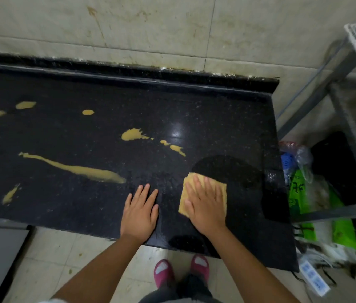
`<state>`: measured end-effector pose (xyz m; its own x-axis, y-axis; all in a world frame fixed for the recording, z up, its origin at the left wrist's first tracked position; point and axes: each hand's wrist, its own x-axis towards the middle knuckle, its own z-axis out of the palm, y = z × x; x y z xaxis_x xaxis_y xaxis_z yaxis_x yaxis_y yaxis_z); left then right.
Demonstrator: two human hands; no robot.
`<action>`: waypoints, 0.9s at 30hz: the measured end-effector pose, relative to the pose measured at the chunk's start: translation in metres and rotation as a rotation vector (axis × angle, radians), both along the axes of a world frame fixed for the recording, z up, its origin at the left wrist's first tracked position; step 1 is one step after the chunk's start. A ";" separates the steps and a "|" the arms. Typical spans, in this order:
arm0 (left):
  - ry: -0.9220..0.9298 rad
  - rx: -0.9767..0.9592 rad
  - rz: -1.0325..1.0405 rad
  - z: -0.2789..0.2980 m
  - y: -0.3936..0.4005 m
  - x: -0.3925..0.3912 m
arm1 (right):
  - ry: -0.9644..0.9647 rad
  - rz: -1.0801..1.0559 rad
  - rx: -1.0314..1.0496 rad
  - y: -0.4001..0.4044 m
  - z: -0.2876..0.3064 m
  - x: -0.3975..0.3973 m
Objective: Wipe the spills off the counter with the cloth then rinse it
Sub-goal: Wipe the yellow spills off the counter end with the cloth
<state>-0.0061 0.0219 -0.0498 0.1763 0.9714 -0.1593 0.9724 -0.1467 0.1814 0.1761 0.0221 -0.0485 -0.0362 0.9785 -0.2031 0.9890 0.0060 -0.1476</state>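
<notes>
We see the black counter [194, 101], cut off at the left frame edge and ending at the right beside a metal rack [347, 132] with blurred bags [299, 193] under it, its mustard-yellow spills [89, 171] lying left of and behind the hands with bare stone between them. The right hand [207, 206], fingers straight and spread, presses flat on the yellow cloth [189, 189] near the front edge and hides most of it. The left hand [139, 211] rests flat and spread just beside it.
</notes>
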 end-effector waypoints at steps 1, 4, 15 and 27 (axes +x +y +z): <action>0.006 -0.012 -0.001 0.000 0.000 0.000 | 0.003 0.037 0.001 -0.020 -0.005 0.011; 0.046 -0.080 -0.001 0.006 0.000 0.000 | -0.005 0.020 -0.035 -0.068 -0.010 0.069; -0.018 0.027 0.025 -0.003 0.001 0.002 | -0.037 0.046 -0.049 0.019 -0.004 -0.008; -0.048 -0.012 0.008 -0.003 0.000 0.001 | -0.032 -0.480 -0.126 0.031 0.001 0.077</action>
<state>-0.0052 0.0218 -0.0524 0.1765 0.9708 -0.1627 0.9636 -0.1367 0.2298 0.2530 0.0530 -0.0479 0.4210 0.8507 -0.3148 0.8797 -0.4675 -0.0871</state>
